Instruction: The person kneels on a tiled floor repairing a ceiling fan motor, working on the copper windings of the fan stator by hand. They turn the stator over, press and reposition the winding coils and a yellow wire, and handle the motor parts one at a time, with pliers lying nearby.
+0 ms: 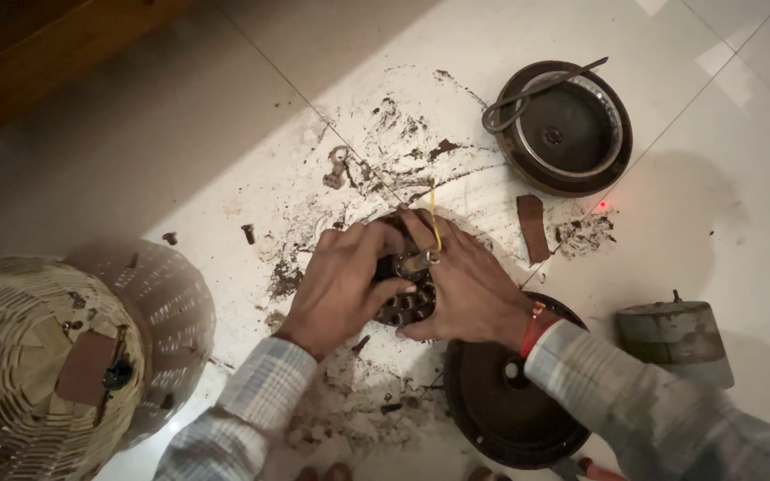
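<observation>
- the left hand (340,285) is clamping its fingers over the left side of a dark, rusty motor core (407,298) sitting on the white tiled floor (180,142), in the middle of the scene.
- the right hand (470,289) is gripping the right side of the same core, with a thin yellow wire (435,223) rising between the two hands.
- brown rust flakes (385,169) are spreading over the tiles beyond the hands and gathering under the wrists.
- a round dark cover (501,401) is lying just under the right wrist, crowding that side.
- a round metal housing (572,125) is sitting far right, well apart, with a bent tool (528,93) resting across its rim.
- a grey cylinder (675,338) is standing near right.
- a woven basket (46,356) is filling the near left corner.
- bare tiles are lying open to the far left.
</observation>
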